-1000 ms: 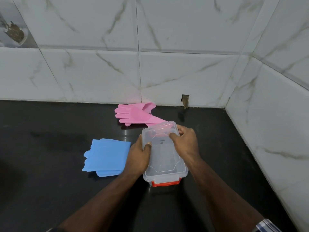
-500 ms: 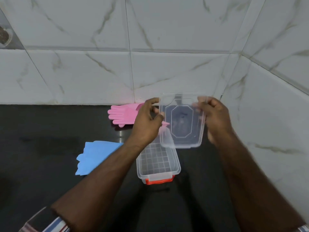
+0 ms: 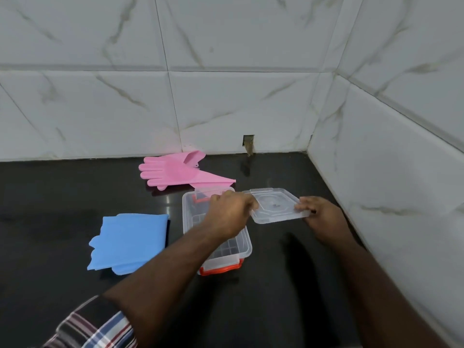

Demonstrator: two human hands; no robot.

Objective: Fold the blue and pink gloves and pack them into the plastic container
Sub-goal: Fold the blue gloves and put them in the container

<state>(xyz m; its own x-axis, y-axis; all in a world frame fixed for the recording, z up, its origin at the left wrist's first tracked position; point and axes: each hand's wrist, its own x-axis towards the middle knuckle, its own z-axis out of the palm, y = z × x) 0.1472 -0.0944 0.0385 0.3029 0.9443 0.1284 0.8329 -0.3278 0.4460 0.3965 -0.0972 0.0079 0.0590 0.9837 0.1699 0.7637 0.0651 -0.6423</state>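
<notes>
Both the left hand (image 3: 229, 212) and the right hand (image 3: 320, 217) pinch the clear plastic lid (image 3: 275, 205) just right of the open clear plastic container (image 3: 193, 222) mid-counter, with the folded blue rubber gloves (image 3: 130, 241) at its left and the pink rubber gloves (image 3: 175, 172) near the black counter's (image 3: 62, 192) back edge.

Glossy black stone countertop (image 3: 62, 187) set into a corner of white marble-patterned wall tiles (image 3: 251, 106). Lying directly on it: a pair of pink rubber gloves (image 3: 173, 172) at the far edge against the wall, fingers pointing left; a folded stack of blue rubber gloves (image 3: 130, 242) to the near left; and, just right of the blue stack, an open clear rectangular plastic container (image 3: 193, 219) with orange-red end clips.
</notes>
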